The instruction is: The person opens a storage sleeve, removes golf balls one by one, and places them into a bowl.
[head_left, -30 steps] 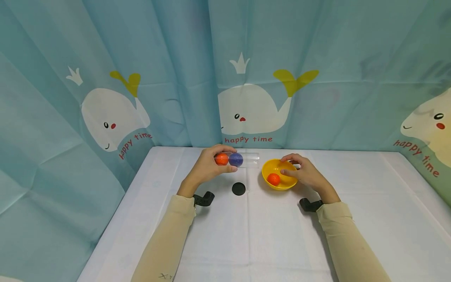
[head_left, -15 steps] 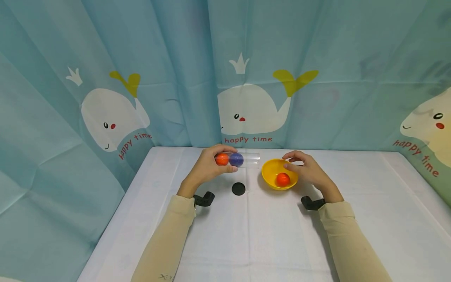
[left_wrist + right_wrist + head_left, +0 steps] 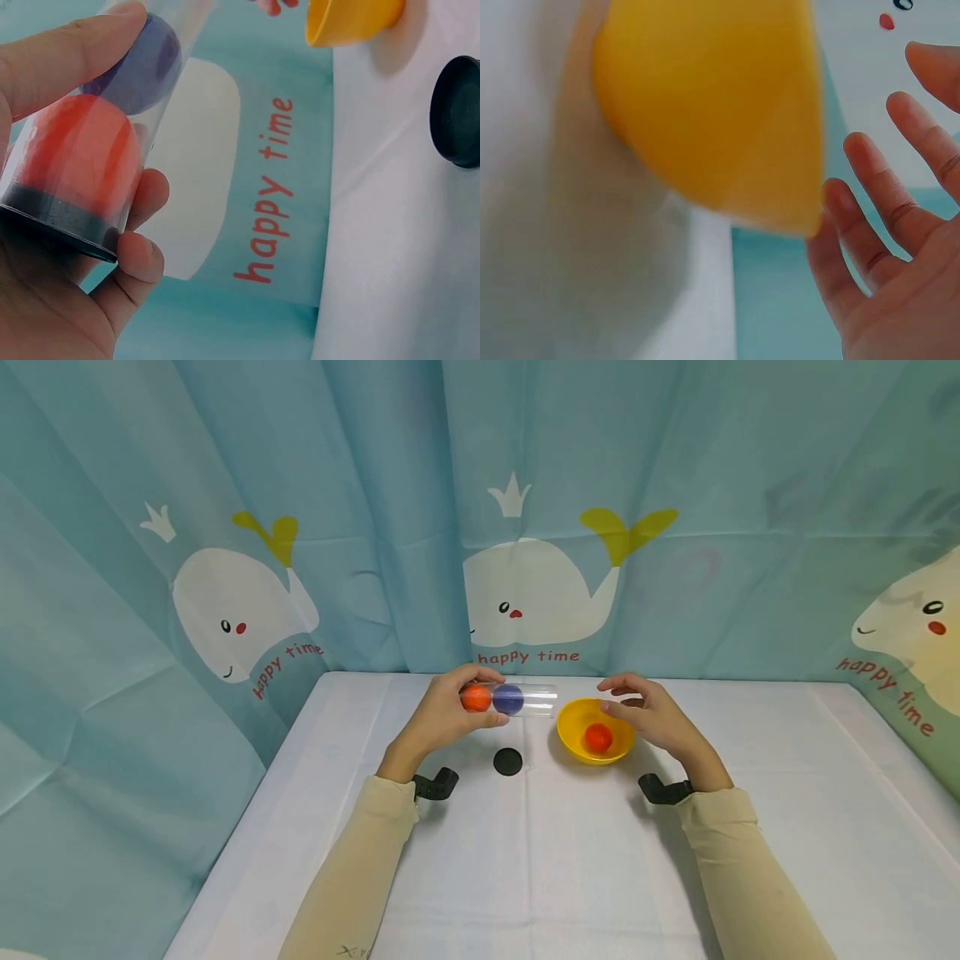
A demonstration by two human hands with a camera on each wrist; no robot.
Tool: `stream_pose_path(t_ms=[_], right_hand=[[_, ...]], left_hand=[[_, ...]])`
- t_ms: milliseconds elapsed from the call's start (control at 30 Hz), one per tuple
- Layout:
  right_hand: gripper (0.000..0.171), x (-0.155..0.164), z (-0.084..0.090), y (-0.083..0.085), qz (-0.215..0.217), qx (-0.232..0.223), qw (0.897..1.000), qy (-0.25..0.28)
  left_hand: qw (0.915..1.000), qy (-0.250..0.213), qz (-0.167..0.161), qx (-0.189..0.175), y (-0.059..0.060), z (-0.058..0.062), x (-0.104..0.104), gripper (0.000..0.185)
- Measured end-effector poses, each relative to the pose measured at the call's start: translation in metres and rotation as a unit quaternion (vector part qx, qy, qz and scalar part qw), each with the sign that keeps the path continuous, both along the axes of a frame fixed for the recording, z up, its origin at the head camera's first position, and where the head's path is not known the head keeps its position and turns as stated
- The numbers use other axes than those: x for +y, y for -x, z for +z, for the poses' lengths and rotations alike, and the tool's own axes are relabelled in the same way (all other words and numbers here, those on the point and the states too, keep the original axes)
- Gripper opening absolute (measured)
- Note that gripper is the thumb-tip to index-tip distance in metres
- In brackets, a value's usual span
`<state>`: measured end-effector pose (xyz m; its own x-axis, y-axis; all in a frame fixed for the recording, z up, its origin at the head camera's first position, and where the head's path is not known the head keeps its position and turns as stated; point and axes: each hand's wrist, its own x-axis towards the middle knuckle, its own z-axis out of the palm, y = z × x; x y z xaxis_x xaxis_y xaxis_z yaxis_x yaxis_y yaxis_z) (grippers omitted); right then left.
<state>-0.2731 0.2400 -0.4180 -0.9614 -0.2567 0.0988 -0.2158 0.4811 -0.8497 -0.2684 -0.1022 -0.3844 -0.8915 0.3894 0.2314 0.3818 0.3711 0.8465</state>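
My left hand (image 3: 441,717) grips a clear tube (image 3: 542,700) lying sideways, its bare end pointing right. Inside the tube are an orange ball (image 3: 476,697) and, to its right, a blue-purple ball (image 3: 508,699). The left wrist view shows a black cap (image 3: 56,214) on the tube's end nearest the palm. To the right stands a yellow bowl (image 3: 572,720) holding one orange ball (image 3: 598,738). Above the bowl's right rim hovers my right hand (image 3: 658,720), fingers loosely spread and nothing held. In the right wrist view its fingers (image 3: 881,180) are beside the bowl's rim.
A loose round black cap (image 3: 507,762) lies on the white-covered table (image 3: 540,860), between the hands and nearer the front. Behind the table's far edge hangs a blue curtain (image 3: 405,527) printed with whales. Black camera mounts (image 3: 437,784) stick out from both wrists.
The ball in the bowl first rolled right, then slightly back left. My right hand has lifted a little away from the bowl. The tube in my left hand has shifted slightly right.
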Motion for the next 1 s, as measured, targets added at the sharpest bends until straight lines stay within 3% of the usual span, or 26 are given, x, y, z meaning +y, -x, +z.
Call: stream_pose_path(t_ms=[167,300,667,1000], right_hand=[[0.030,-0.009,0.009,-0.004,0.004,0.038,0.999,0.002],[0.027,-0.018,0.014,-0.008,0.031,0.058,0.998,0.020],[0.038,-0.038,0.019,-0.014,0.098,0.017,0.993,0.071],[0.042,-0.045,0.016,-0.015,0.097,0.007,0.993,0.064]], left_hand=[[0.9998,0.004,0.001,0.017,0.000,0.002,0.002,0.048],[0.9991,0.014,0.005,0.040,0.000,0.003,0.002,0.048],[0.9980,0.018,0.006,0.060,0.001,0.001,0.002,0.048],[0.9975,0.027,0.005,0.065,0.001,-0.002,0.002,0.052]])
